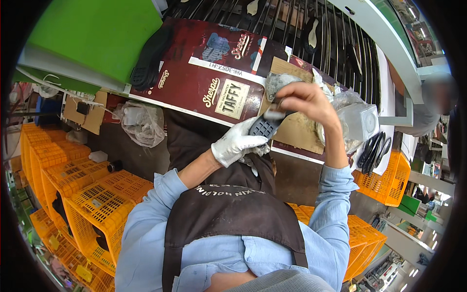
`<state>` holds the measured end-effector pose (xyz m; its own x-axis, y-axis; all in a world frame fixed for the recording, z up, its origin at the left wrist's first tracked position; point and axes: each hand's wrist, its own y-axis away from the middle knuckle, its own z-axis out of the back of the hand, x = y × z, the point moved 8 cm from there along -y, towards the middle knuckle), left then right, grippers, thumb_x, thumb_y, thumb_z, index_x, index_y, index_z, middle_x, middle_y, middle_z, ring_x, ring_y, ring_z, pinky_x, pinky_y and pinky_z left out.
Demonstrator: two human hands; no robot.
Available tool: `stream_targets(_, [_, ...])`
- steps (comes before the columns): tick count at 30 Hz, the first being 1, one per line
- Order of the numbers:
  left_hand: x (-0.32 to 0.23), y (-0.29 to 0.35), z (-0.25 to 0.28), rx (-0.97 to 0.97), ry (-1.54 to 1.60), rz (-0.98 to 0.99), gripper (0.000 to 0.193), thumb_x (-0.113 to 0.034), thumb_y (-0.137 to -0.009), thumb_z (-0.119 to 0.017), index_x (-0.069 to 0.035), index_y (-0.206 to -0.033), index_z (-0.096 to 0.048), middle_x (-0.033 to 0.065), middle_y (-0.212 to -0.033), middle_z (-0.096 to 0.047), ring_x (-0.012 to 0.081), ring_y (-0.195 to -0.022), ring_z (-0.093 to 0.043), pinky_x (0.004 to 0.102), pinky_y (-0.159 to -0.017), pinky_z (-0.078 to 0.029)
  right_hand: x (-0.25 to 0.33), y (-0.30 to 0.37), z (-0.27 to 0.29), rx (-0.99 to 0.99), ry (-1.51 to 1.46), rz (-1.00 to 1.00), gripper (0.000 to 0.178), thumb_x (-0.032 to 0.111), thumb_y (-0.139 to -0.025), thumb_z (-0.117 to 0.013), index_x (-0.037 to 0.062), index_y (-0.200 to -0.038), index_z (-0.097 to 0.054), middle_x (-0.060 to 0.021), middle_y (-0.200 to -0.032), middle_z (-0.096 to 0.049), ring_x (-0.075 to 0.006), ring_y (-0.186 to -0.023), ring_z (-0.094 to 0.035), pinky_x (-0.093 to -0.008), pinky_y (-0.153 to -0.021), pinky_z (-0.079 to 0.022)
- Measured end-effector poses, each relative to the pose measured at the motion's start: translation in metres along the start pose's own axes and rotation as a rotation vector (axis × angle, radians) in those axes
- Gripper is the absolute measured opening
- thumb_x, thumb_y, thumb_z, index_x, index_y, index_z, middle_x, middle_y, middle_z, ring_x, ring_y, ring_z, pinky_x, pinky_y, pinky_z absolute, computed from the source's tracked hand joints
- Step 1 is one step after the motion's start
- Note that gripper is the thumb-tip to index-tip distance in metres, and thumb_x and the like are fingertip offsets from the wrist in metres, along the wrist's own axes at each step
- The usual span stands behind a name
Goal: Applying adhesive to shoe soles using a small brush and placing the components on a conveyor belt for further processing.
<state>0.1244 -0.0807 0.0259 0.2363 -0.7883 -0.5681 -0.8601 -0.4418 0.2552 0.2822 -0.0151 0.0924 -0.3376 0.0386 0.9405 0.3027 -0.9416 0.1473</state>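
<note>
My left hand [232, 146], in a white glove smudged with grey, is closed around a dark shoe sole [262, 129]. The sole is tilted, with its grid-patterned heel end toward me. Directly above its far part is my bare right hand [311, 100], fingers bent and pinched. Between them is what looks like a small brush [275, 115], with a brown part and a pale, blurred end against the sole. Just beyond the right fingers, a grey-stained cloth [279, 82] lies on a piece of brown cardboard [299, 132].
A maroon printed board [187, 87] covers the bench, with dark soles [150, 63] at its left. Behind runs a metal-rod rack [335, 39] bearing soles. At right are a clear plastic container [361, 122] and several dark soles [373, 152]. Orange crates [99, 204] stand around me.
</note>
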Motion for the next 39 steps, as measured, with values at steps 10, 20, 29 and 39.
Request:
stream_targets(10, [-0.002, 0.004, 0.0, -0.035, -0.029, -0.016, 0.063, -0.005, -0.084, -0.067, -0.001, -0.14, -0.039, 0.0105, -0.119, -0.059, 0.0155, -0.088, -0.065, 0.0277, -0.078, -0.054, 0.035, 0.004, -0.029, 0.077, 0.278, 0.176, 0.02, 0.007, -0.084, -0.069, -0.0032, -0.101, -0.068, -0.0083, -0.088, -0.07, -0.0132, -0.081, -0.065, -0.0276, -0.071, -0.052])
stream_targets(20, [-0.002, 0.004, -0.002, -0.036, -0.033, 0.003, 0.063, -0.005, -0.081, -0.07, -0.001, -0.137, -0.041, 0.0087, -0.113, -0.059, 0.0157, -0.088, -0.065, 0.0271, -0.076, -0.054, 0.04, 0.011, -0.02, -0.176, 0.364, 0.239, 0.025, 0.003, -0.081, -0.071, -0.0008, -0.105, -0.067, -0.0115, -0.09, -0.068, -0.0187, -0.077, -0.065, -0.0306, -0.068, -0.052])
stream_targets(29, [-0.011, -0.004, -0.004, -0.006, 0.0, -0.038, 0.061, -0.008, -0.082, -0.071, -0.001, -0.135, -0.041, 0.0075, -0.107, -0.059, 0.0143, -0.088, -0.064, 0.0258, -0.074, -0.054, 0.048, 0.067, -0.018, -0.499, 0.678, 0.336, 0.022, -0.006, -0.079, -0.07, 0.0, -0.1, -0.065, -0.0101, -0.095, -0.066, -0.0179, -0.073, -0.064, -0.0283, -0.065, -0.052])
stream_targets(39, [-0.004, -0.003, -0.012, 0.143, 0.502, -0.002, 0.064, -0.032, -0.096, -0.051, 0.002, -0.145, -0.026, 0.0206, -0.14, -0.043, 0.0343, -0.128, -0.046, 0.0487, -0.109, -0.036, 0.049, 0.066, -0.02, -0.483, 0.588, 0.292, 0.026, -0.005, -0.076, -0.072, 0.0009, -0.1, -0.064, -0.011, -0.093, -0.064, -0.0217, -0.076, -0.065, -0.0314, -0.065, -0.053])
